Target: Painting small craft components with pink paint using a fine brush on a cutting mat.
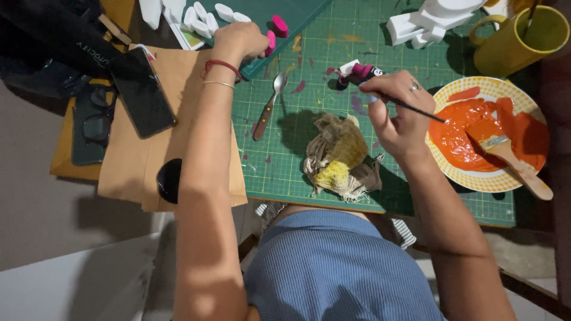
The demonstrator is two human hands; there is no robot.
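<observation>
My left hand [239, 40] reaches far across the green cutting mat [333, 65] and is closed on a small pink painted piece [271, 43]; a second pink piece [279, 26] lies just beyond it. My right hand [397, 113] grips a thin black paintbrush [416, 110] whose handle points toward the yellow-rimmed plate of orange paint [483, 132]. A small pink paint bottle [359, 72] lies just above that hand. A paint-stained rag [340, 156] is bunched on the mat between my arms.
A wide wooden-handled brush [510, 156] rests in the orange paint. A yellow mug [518, 37] stands at top right beside white blocks [429, 21]. A spoon [269, 106] lies on the mat. White pieces [202, 19], a black phone [141, 90] and glasses [94, 125] are at left.
</observation>
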